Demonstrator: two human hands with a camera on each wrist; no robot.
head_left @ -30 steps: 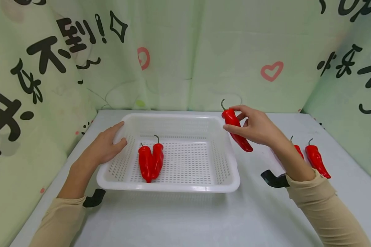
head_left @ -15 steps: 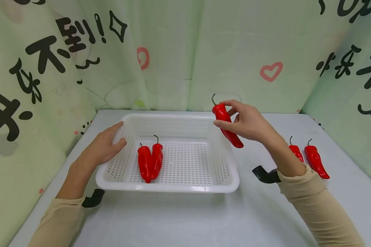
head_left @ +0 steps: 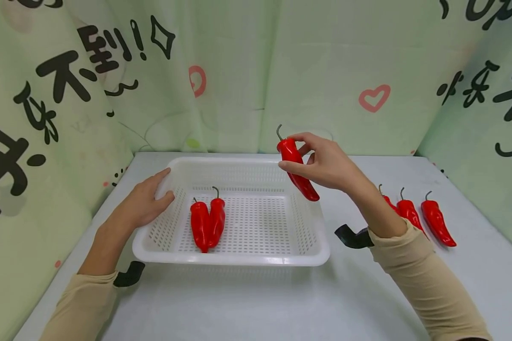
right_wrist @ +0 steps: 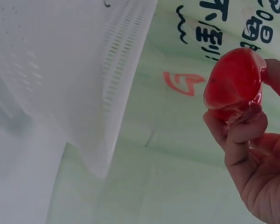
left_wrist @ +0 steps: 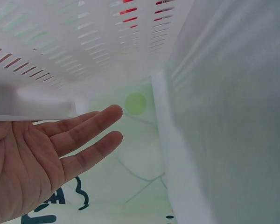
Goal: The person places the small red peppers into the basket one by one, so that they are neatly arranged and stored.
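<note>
Glossy, tapered pepper (head_left: 290, 152) farther left

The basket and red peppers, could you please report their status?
Left hand at left rim of white basket. Right hand pinching red pepper near the basket's far right corner. Two peppers inside, three peppers on table. No obstruction visible.

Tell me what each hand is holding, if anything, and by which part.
The right hand pinches a pepper by its upper half, between thumb and fingertips. The left hand rests at the left side of the basket, without a clear grip.
</note>
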